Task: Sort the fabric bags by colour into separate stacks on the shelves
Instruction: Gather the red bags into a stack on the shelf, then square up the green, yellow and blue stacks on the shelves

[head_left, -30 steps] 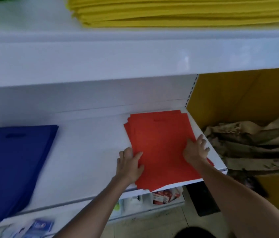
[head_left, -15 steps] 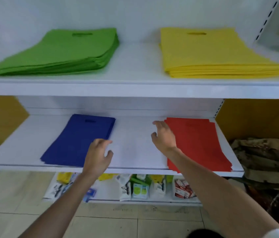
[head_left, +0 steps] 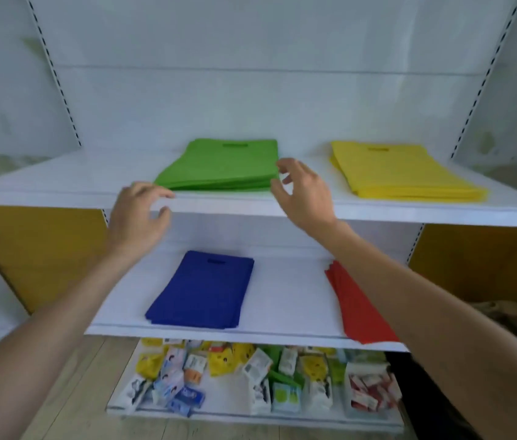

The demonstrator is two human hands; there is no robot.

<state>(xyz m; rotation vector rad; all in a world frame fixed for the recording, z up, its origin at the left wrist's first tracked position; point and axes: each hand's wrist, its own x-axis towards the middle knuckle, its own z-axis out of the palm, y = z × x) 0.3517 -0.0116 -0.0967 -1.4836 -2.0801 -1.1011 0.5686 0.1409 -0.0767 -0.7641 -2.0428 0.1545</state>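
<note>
White upper shelf [head_left: 60,185] had the green bag stack [head_left: 222,166] between our hands: left hand [head_left: 138,214] at its 8 o'clock, right hand [head_left: 304,192] at 3 o'clock, both loose, gripping nothing.

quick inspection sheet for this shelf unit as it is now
surface: white upper shelf and lower shelf, each bearing two stacks
job's things: green stack and yellow stack on upper shelf; blue stack and red stack on lower, red partly hidden by right forearm
clutter: small packets jumbled on the bottom shelf
hands: left hand at upper shelf's front edge, right hand by green stack's corner; fingers loosely curled, holding nothing
cables: nothing seen
surroundings: white back panel, yellow side panels, crumpled fabric at right
</note>
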